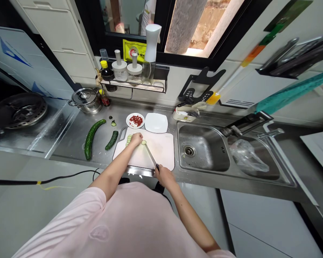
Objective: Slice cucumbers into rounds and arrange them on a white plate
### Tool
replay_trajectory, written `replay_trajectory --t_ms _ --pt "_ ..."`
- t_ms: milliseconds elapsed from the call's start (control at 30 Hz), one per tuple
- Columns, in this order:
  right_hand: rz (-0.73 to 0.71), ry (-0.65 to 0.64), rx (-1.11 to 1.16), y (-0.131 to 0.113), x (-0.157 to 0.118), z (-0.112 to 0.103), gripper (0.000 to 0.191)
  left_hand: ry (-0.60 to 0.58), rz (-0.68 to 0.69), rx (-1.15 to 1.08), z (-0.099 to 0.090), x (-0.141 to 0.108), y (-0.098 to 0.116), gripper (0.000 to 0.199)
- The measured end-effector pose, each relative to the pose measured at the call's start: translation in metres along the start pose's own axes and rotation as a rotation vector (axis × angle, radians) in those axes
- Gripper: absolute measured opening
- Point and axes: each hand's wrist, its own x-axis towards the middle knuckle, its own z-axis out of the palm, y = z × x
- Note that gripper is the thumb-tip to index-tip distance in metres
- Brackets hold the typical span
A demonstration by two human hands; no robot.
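A white cutting board (161, 150) lies on the steel counter, with several cucumber slices (128, 139) in a row at its left. My left hand (136, 139) rests on the board beside the slices, its fingers curled; whatever they hold is too small to make out. A knife (151, 155) points up and left over the board, its black handle in my right hand (164, 176) at the board's front edge. At the blade's tip is a pale cucumber slice (143, 142). Left of the board lie a short cucumber piece (112, 140) and a long curved cucumber (92, 139).
Behind the board stand a plate of chopped red pieces (135, 120) and an empty white plate (156, 123). The sink (204, 148) is at the right. A lidded steel pot (86, 101) and a black pan (17, 110) are at the left. A spice shelf (140, 85) hangs behind.
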Motion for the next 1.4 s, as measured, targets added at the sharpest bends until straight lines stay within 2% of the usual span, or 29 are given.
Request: replay_trajectory --t_ms 367,1400 --pt "0.001 0.005 0.01 -0.015 0.018 -0.008 0.037 0.009 0.019 0.003 -0.001 -0.002 0.0 0.014" --pt "-0.016 0.016 0.0 -0.014 0.021 -0.005 0.034 -0.002 -0.014 -0.012 -0.001 0.0 0.001 0.016"
